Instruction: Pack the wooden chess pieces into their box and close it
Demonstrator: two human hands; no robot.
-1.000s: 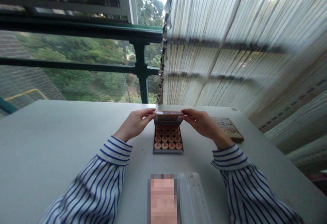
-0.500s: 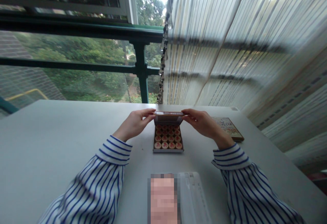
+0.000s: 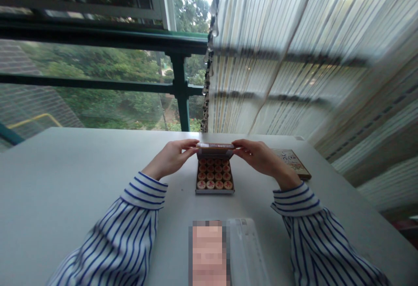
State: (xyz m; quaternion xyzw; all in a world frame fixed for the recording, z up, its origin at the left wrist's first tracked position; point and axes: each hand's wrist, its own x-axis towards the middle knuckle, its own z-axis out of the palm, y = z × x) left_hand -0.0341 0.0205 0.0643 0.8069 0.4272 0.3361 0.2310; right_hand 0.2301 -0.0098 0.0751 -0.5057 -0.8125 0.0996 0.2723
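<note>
A small open box (image 3: 214, 191) of round Chinese chess pieces (image 3: 214, 176) stands on the white table in front of me. The pieces sit in rows, and those nearest me carry red characters. Above the far end of the box is its lid (image 3: 215, 146), tilted up, edge towards me. My left hand (image 3: 173, 157) pinches the lid's left end between thumb and fingers. At the right end, my right hand (image 3: 257, 155) grips it the same way. Whether the lid is joined to the box, I cannot tell.
Beyond my right hand lies a flat box with dark writing (image 3: 295, 164). A translucent white case (image 3: 248, 249) rests near me, beside a pixelated patch. Behind the table (image 3: 81, 181) are a green-framed window (image 3: 179, 72) and a string curtain (image 3: 277, 59).
The lid has tipped very slightly, so more of its near edge shows. Both hands keep hold of it in nearly the same place.
</note>
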